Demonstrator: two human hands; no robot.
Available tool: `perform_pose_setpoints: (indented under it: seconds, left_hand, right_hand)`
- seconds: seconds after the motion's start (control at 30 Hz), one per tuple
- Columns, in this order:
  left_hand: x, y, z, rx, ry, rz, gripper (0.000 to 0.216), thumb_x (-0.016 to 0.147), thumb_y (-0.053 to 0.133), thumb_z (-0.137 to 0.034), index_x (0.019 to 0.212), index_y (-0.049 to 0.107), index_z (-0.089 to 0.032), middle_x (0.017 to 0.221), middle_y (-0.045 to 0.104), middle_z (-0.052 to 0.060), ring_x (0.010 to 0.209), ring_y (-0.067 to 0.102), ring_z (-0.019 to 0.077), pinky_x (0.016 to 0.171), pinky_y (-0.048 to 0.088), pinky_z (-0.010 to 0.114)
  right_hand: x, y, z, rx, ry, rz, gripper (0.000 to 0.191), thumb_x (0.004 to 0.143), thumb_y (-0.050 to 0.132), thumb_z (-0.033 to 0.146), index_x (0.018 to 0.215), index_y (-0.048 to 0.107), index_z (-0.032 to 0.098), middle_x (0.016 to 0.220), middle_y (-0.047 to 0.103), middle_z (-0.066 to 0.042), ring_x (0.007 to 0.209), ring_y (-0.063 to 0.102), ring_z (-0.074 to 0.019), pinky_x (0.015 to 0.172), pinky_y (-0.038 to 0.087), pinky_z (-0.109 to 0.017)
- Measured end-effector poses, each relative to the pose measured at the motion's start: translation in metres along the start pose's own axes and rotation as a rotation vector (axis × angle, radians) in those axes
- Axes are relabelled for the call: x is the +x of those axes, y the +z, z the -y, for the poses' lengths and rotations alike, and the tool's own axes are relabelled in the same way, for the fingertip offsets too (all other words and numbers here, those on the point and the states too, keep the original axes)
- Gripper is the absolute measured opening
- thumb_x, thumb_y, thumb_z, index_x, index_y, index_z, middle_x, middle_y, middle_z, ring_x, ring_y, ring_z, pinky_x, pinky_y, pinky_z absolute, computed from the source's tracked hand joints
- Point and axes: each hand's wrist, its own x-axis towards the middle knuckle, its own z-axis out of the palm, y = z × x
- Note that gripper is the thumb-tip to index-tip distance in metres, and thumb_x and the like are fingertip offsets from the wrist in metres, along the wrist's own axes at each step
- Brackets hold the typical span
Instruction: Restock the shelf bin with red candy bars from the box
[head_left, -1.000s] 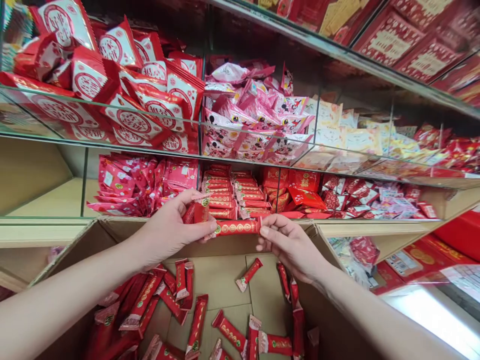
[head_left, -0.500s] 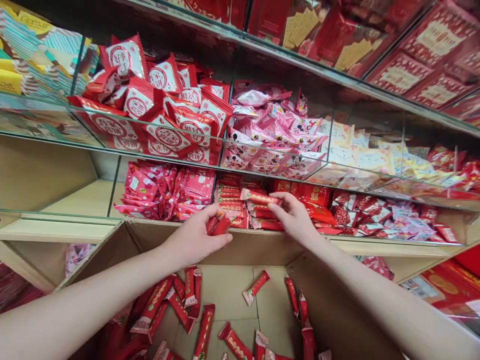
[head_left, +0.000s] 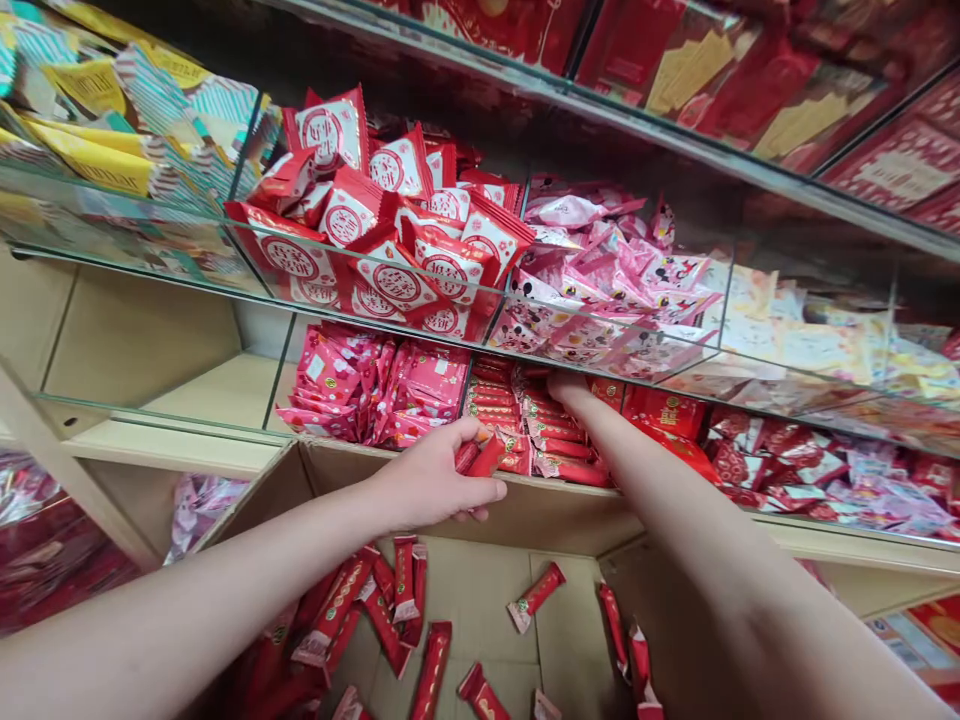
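Note:
My left hand (head_left: pixel 439 480) is closed around a few red-wrapped snack bars (head_left: pixel 489 456), just above the back edge of a cardboard box (head_left: pixel 525 505). On the lower shelf, my right hand (head_left: pixel 568 388) reaches deep into a compartment of stacked snack bars (head_left: pixel 559 440). The upper shelf's edge and shadow hide its fingers, so what they touch does not show. Inside the box, more red snack bars lie loose, several heaped at the left and a single bar (head_left: pixel 536 597) near the middle.
Pink packets (head_left: pixel 424 385) fill the compartment on the left, red packets (head_left: pixel 667 420) the one on the right. Above runs a glass-fronted shelf (head_left: pixel 375 315) of red-and-white and pink packets, low over my right arm. A glass divider (head_left: pixel 279 375) stands further left.
My right hand has gone deeper into the shelf compartment; the bar it held in the open is out of sight. My left hand keeps its bars. The view has shifted left.

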Motion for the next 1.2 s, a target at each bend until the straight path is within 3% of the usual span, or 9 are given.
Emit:
perform_pose_setpoints:
  seconds: [0.23,0.47,0.57,0.7,0.77,0.83,0.9,1.0,1.2]
  left_hand:
    - [0.001,-0.002,0.0,0.007,-0.028,0.029,0.025,0.067,0.062,-0.027,0.083,0.043,-0.022,0.063,0.051,-0.007,0.055,0.061,0.0125,0.044,0.041,0.019]
    - [0.0,-0.001,-0.003,-0.044,-0.054,-0.006,0.029,0.064,0.064,-0.028,0.084,0.044,-0.022,0.061,0.051,-0.007,0.052,0.061,0.0132,0.041,0.039,0.018]
    - [-0.001,-0.003,-0.003,-0.066,-0.054,0.004,0.027,0.064,0.065,-0.029,0.079,0.043,-0.022,0.061,0.049,-0.008,0.053,0.061,0.0129,0.041,0.038,0.018]
    - [-0.002,-0.005,-0.005,-0.059,-0.049,0.022,0.028,0.065,0.065,-0.03,0.08,0.043,-0.022,0.062,0.048,-0.008,0.053,0.061,0.0123,0.042,0.038,0.017]
    - [-0.003,-0.004,-0.006,-0.032,-0.04,0.022,0.026,0.067,0.063,-0.03,0.084,0.044,-0.022,0.063,0.049,-0.008,0.052,0.06,0.0115,0.042,0.037,0.017]
    - [-0.003,-0.001,-0.006,0.002,-0.003,0.012,0.024,0.069,0.061,-0.029,0.087,0.047,-0.022,0.063,0.049,-0.008,0.05,0.057,0.0101,0.042,0.038,0.018]
    - [-0.004,0.003,-0.005,0.041,0.079,0.006,0.02,0.069,0.06,-0.026,0.085,0.05,-0.02,0.062,0.048,-0.008,0.05,0.052,0.0088,0.045,0.039,0.019]
    - [-0.007,0.007,-0.002,0.126,0.174,0.007,0.015,0.067,0.061,-0.021,0.08,0.053,-0.018,0.061,0.046,-0.007,0.053,0.046,0.0081,0.05,0.039,0.019]
    - [-0.01,0.011,-0.004,0.07,0.066,0.084,0.026,0.063,0.065,-0.021,0.086,0.053,-0.02,0.068,0.054,-0.005,0.058,0.05,0.0103,0.055,0.043,0.022]
  right_hand:
    - [0.008,0.003,-0.008,-0.044,0.077,0.006,0.037,0.089,0.025,0.02,0.12,0.045,0.012,0.127,0.042,-0.013,0.123,0.031,-0.0244,0.101,0.022,-0.043]
    - [-0.003,-0.002,0.007,-0.074,0.004,0.089,0.045,0.081,0.028,0.011,0.123,0.042,0.012,0.124,0.046,-0.012,0.12,0.035,-0.027,0.101,0.023,-0.045]
    - [-0.017,-0.018,0.028,-0.072,-0.039,0.103,0.046,0.077,0.035,0.009,0.122,0.043,0.01,0.125,0.045,-0.015,0.121,0.033,-0.0297,0.1,0.022,-0.046]
    - [-0.07,-0.059,0.063,-0.024,-0.151,0.193,0.028,0.075,0.045,0.015,0.099,0.06,0.016,0.102,0.059,-0.013,0.101,0.05,-0.0273,0.089,0.036,-0.038]
    - [-0.105,-0.079,0.08,0.188,-0.231,0.214,0.024,0.082,0.041,0.024,0.098,0.058,0.019,0.095,0.059,-0.009,0.09,0.054,-0.0205,0.082,0.041,-0.032]
    - [-0.137,-0.093,0.093,0.557,-0.14,0.297,0.029,0.087,0.034,0.036,0.097,0.056,0.021,0.078,0.058,-0.004,0.067,0.055,-0.0143,0.063,0.045,-0.027]
    - [-0.159,-0.098,0.103,0.809,-0.061,0.373,0.027,0.083,0.041,0.041,0.098,0.055,0.022,0.079,0.058,-0.002,0.063,0.053,-0.0119,0.058,0.044,-0.025]
    - [-0.173,-0.097,0.108,0.972,-0.035,0.384,0.024,0.072,0.06,0.033,0.093,0.057,0.022,0.089,0.059,-0.001,0.075,0.054,-0.0122,0.067,0.044,-0.024]
    - [-0.173,-0.099,0.096,1.21,0.258,0.494,0.018,0.067,0.065,0.033,0.072,0.056,0.018,0.058,0.053,0.004,0.046,0.046,-0.0059,0.044,0.038,-0.018]
